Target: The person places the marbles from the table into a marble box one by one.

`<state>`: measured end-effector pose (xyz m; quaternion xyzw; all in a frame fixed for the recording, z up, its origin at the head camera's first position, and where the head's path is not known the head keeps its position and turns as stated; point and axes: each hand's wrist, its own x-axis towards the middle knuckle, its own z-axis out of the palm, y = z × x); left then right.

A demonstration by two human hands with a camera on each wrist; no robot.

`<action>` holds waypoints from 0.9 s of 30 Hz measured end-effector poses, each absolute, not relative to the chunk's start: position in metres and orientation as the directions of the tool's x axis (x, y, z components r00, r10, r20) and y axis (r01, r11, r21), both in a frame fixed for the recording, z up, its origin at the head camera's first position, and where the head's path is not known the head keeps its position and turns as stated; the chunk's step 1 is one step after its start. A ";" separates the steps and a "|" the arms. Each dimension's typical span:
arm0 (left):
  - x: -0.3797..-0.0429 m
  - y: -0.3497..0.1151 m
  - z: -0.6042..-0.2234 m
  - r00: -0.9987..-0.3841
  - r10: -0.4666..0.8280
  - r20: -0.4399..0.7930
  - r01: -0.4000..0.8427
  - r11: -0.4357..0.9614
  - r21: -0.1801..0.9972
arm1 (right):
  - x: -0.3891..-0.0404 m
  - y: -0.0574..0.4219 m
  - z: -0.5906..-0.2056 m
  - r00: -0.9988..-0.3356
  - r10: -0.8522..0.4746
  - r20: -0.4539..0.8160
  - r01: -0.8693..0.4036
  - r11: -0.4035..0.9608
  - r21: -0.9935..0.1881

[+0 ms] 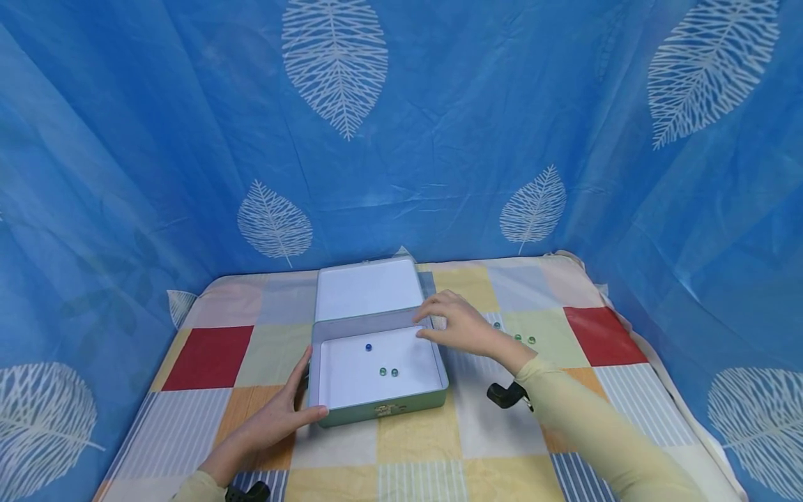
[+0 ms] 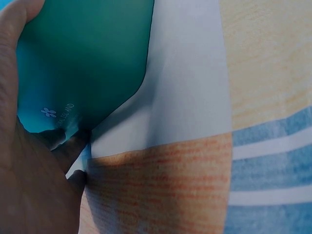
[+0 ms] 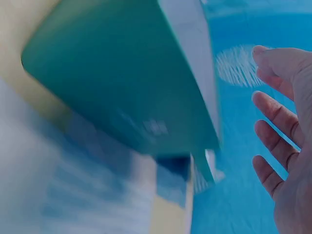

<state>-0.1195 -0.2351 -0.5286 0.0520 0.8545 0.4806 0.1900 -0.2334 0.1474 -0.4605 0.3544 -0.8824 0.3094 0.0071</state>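
Note:
A green tin box (image 1: 410,403) with a white interior stands on the cloth, its hinged lid (image 1: 366,291) laid back behind it. Inside lie a dark blue marble (image 1: 369,347) and two green marbles (image 1: 383,371). My left hand (image 1: 279,418) rests against the box's front left corner, thumb along the front and straight fingers on the left side; the left wrist view shows them touching the green wall (image 2: 87,63). Over the box's right edge hovers my right hand (image 1: 461,324), fingers spread and loosely bent. Nothing shows between its fingers (image 3: 275,109) in the right wrist view.
On the cloth right of the box, close to the right forearm, lie green marbles (image 1: 532,340) and a bluish marble (image 1: 497,325). A patchwork tablecloth (image 1: 339,481) covers the table. Blue leaf-patterned curtains (image 1: 426,139) stand at the back and both sides.

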 end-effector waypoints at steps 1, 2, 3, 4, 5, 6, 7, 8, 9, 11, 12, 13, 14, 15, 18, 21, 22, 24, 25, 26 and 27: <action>-0.119 -0.235 -0.529 -0.922 0.270 -0.276 -0.095 0.535 0.840 | -0.236 0.154 -0.458 -0.761 -0.603 0.240 -0.618 0.561 -0.551; -0.120 -0.235 -0.529 -0.922 0.270 -0.276 -0.095 0.535 0.840 | -0.238 0.161 -0.456 -0.775 -0.582 0.246 -0.603 0.566 -0.562; -0.120 -0.235 -0.529 -0.922 0.270 -0.278 -0.096 0.536 0.839 | -0.240 0.169 -0.454 -0.789 -0.561 0.251 -0.589 0.572 -0.571; -0.120 -0.235 -0.529 -0.921 0.269 -0.280 -0.098 0.537 0.838 | -0.242 0.176 -0.452 -0.803 -0.540 0.253 -0.572 0.577 -0.583; -0.120 -0.235 -0.529 -0.921 0.268 -0.281 -0.098 0.538 0.837 | -0.243 0.184 -0.450 -0.819 -0.517 0.250 -0.551 0.585 -0.595; -0.120 -0.235 -0.529 -0.921 0.266 -0.284 -0.102 0.539 0.836 | -0.245 0.192 -0.449 -0.833 -0.495 0.247 -0.531 0.591 -0.607; -0.120 -0.234 -0.529 -0.921 0.266 -0.285 -0.102 0.542 0.834 | -0.247 0.200 -0.448 -0.847 -0.473 0.242 -0.511 0.601 -0.615; -0.120 -0.234 -0.529 -0.920 0.266 -0.286 -0.102 0.543 0.834 | -0.248 0.208 -0.447 -0.861 -0.451 0.233 -0.489 0.613 -0.620; -0.119 -0.234 -0.528 -0.920 0.266 -0.287 -0.102 0.546 0.832 | -0.249 0.217 -0.447 -0.875 -0.430 0.224 -0.468 0.628 -0.622; -0.119 -0.234 -0.528 -0.920 0.267 -0.286 -0.099 0.549 0.830 | -0.251 0.234 -0.449 -0.898 -0.391 0.202 -0.426 0.660 -0.619; -0.119 -0.234 -0.527 -0.920 0.269 -0.284 -0.096 0.550 0.830 | -0.252 0.242 -0.450 -0.907 -0.374 0.193 -0.410 0.675 -0.614; -0.118 -0.234 -0.526 -0.921 0.270 -0.281 -0.091 0.553 0.828 | -0.252 0.250 -0.453 -0.915 -0.359 0.186 -0.394 0.691 -0.606; -0.118 -0.234 -0.526 -0.921 0.271 -0.278 -0.087 0.554 0.828 | -0.253 0.258 -0.455 -0.922 -0.344 0.176 -0.378 0.707 -0.598; -0.118 -0.234 -0.525 -0.922 0.273 -0.275 -0.083 0.553 0.829 | -0.253 0.265 -0.458 -0.929 -0.330 0.167 -0.363 0.723 -0.589; -0.118 -0.234 -0.525 -0.922 0.274 -0.275 -0.084 0.550 0.831 | -0.254 0.284 -0.467 -0.944 -0.299 0.142 -0.326 0.765 -0.556; -0.118 -0.234 -0.526 -0.920 0.270 -0.283 -0.096 0.546 0.832 | -0.252 0.301 -0.476 -0.956 -0.273 0.112 -0.290 0.797 -0.529; -0.118 -0.234 -0.526 -0.919 0.270 -0.286 -0.098 0.546 0.832 | -0.250 0.305 -0.479 -0.960 -0.263 0.094 -0.272 0.804 -0.528; -0.118 -0.235 -0.527 -0.919 0.270 -0.288 -0.101 0.544 0.833 | -0.246 0.314 -0.484 -0.968 -0.245 0.058 -0.238 0.816 -0.527; -0.118 -0.235 -0.527 -0.918 0.271 -0.288 -0.101 0.543 0.834 | -0.245 0.318 -0.488 -0.970 -0.239 0.044 -0.226 0.820 -0.525; -0.118 -0.235 -0.527 -0.918 0.272 -0.288 -0.101 0.541 0.835 | -0.243 0.322 -0.491 -0.972 -0.234 0.031 -0.215 0.825 -0.523; -0.118 -0.235 -0.527 -0.918 0.274 -0.288 -0.102 0.539 0.836 | -0.241 0.326 -0.495 -0.974 -0.227 0.016 -0.202 0.830 -0.520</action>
